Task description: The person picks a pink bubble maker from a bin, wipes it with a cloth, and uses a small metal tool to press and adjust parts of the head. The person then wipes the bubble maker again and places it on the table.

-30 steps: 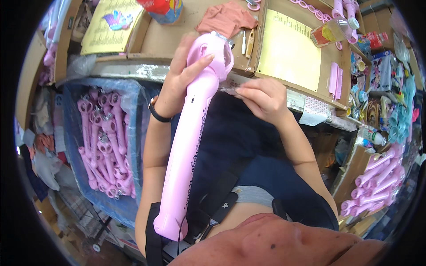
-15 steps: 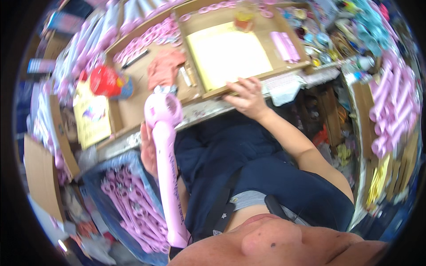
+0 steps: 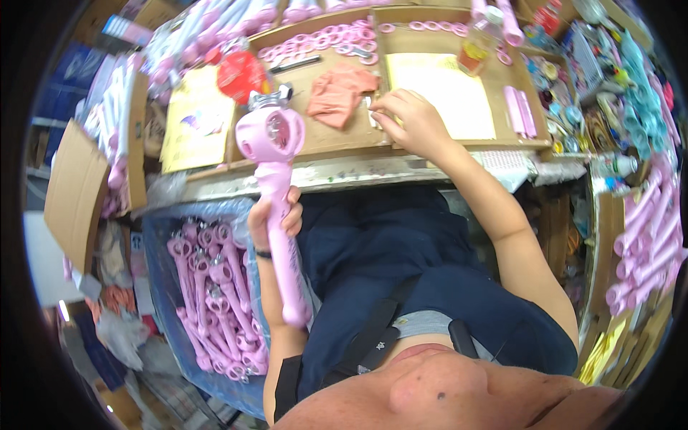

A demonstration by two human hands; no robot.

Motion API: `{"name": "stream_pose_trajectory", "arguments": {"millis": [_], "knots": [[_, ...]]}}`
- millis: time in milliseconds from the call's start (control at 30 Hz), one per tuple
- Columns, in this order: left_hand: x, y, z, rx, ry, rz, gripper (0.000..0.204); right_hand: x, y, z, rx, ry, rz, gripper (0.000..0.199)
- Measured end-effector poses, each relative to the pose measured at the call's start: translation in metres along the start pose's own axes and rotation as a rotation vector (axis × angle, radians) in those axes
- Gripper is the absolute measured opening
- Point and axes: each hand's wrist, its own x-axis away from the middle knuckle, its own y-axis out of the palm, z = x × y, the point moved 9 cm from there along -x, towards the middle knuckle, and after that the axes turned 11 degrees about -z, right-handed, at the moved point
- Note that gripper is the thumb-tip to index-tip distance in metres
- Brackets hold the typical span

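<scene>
My left hand (image 3: 275,215) is closed around the shaft of a pink toy wand (image 3: 283,236). The wand stands upright in view, its round cut-out head away from me, a shiny silver ornament on top and something clear inside. Over the wooden tray (image 3: 401,152), my right hand (image 3: 416,125) has its fingers curved and slightly apart. Their tips are at a small white stick-like piece (image 3: 370,113) by the divider; a grip on it does not show. Beside that piece lies a crumpled orange cloth (image 3: 337,94).
Left of my legs, a blue-lined bin (image 3: 161,287) holds several pink wands. In the tray are pink rings (image 3: 330,39), a black pen (image 3: 295,64), yellow paper (image 3: 444,93) and a bottle (image 3: 479,46). Pink tubes (image 3: 648,236) are piled at right.
My view has shifted, and the wand now sits nearer the tray's left end with my left fingers wrapped round it. My right hand has moved from the tray's front edge to the white piece.
</scene>
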Motion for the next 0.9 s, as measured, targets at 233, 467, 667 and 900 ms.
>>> {"name": "stream_pose_trajectory", "arguments": {"millis": [233, 467, 667, 900], "knots": [[0.019, -0.035, 0.003, -0.140, 0.107, 0.074, 0.069, -0.112, 0.120, 0.011, 0.318, -0.111, -0.383, 0.021], [0.017, -0.048, 0.020, -0.402, 0.254, 0.232, 0.067, -0.089, 0.078, -0.093, -0.961, -0.112, -0.047, 0.012], [0.026, -0.027, 0.029, -0.532, 0.339, 0.292, 0.087, -0.030, 0.130, -0.112, -0.552, 0.030, -0.245, 0.013], [0.034, -0.025, 0.029, -0.423, 0.370, 0.307, 0.077, -0.027, 0.100, -0.141, -0.574, -0.213, 0.032, 0.019]]}}
